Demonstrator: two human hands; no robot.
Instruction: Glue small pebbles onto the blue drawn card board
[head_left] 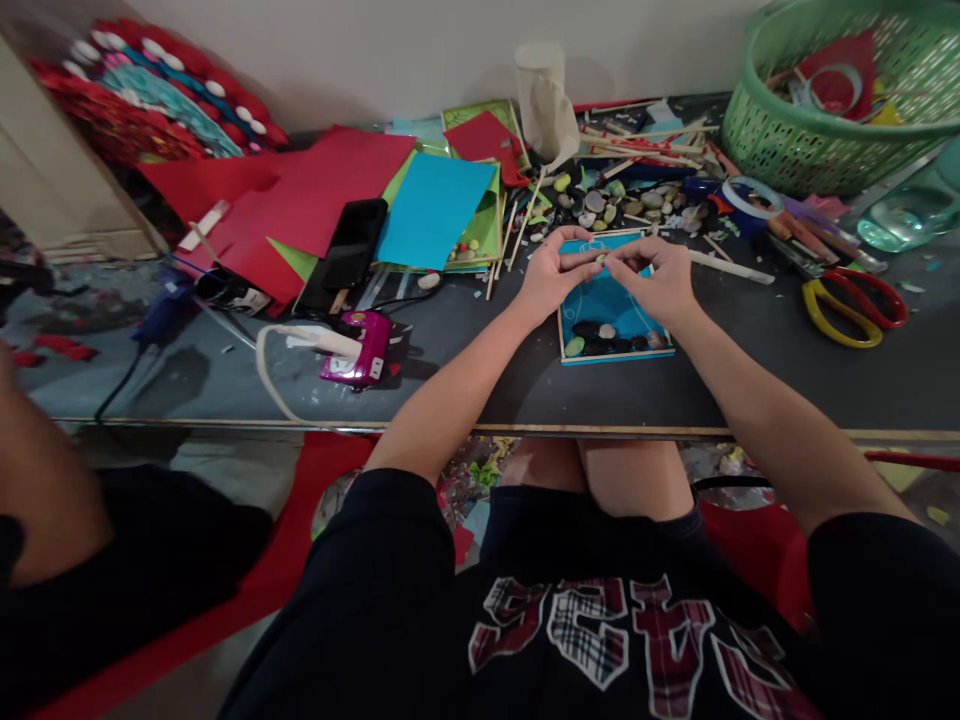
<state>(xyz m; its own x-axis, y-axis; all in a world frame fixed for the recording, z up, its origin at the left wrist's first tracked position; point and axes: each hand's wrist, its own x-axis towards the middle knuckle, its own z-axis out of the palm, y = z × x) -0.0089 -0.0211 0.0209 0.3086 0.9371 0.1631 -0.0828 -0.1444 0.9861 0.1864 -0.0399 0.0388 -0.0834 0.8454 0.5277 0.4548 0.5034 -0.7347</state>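
A blue card panel (611, 303) with a thin wooden stick frame lies on the table. Dark pebbles (592, 345), with a few pale and green ones, line its near edge, and faint drawn lines show on the blue. Over the panel's far part, my left hand (553, 277) and my right hand (661, 280) meet with fingers closed. A small pale yellowish pebble (601, 259) sits between their fingertips, partly covered by them. My fingers hide some of the panel behind.
Loose stones (600, 205) and wooden sticks lie behind the panel. Scissors (855, 307) and a green basket (817, 140) are at right. Leftward are blue paper (435, 210), a phone (355, 243), a purple power socket (360, 347) and a glue gun (165, 300). Another person's arm (52, 470) shows at far left.
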